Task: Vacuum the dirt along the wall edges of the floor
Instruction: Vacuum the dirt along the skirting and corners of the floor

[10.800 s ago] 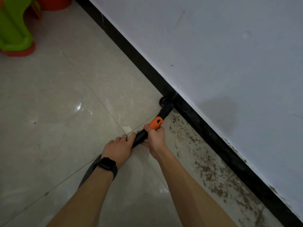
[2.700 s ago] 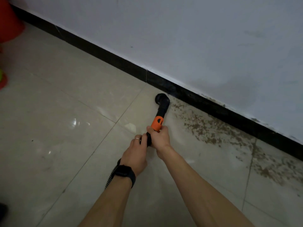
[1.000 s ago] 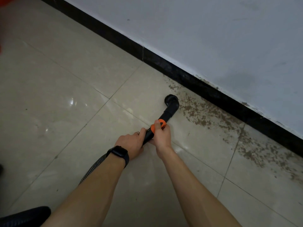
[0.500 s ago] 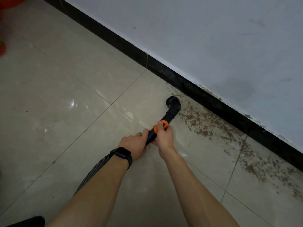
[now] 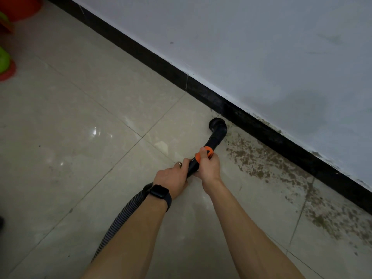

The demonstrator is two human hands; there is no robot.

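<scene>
A person is crouching over the pale tiled floor and working a vacuum along the foot of the white wall. The job is looking about midway. From the brush toward 10 o'clock the tiles by the wall are showing clean. Toward 4 o'clock a broad brown band of dirt is lying along the black skirting board and running out of sight.

The ribbed hose is trailing back toward 7 o'clock under the left forearm. It is feeding the black vacuum pipe, whose round brush head is sitting on the tile just beside the skirting, at the near end of the dirt.

Both hands are clenching the pipe. The left hand is wrapping it lower down, and the right hand is gripping it at the orange collar with the thumb lying over it.

The next move is likely calling for a slow drag of the brush toward 4 o'clock, tight against the skirting, with the head kept flat so that the crusted patches lift.

The glossy tiles are throwing back light at 9 o'clock, and the wall is showing scuffs and a damp-looking stain low down. At 10 o'clock a red tub and a green plastic thing are standing well apart from the work. A dark watch is sitting on the left wrist and a ring on a left finger.
</scene>
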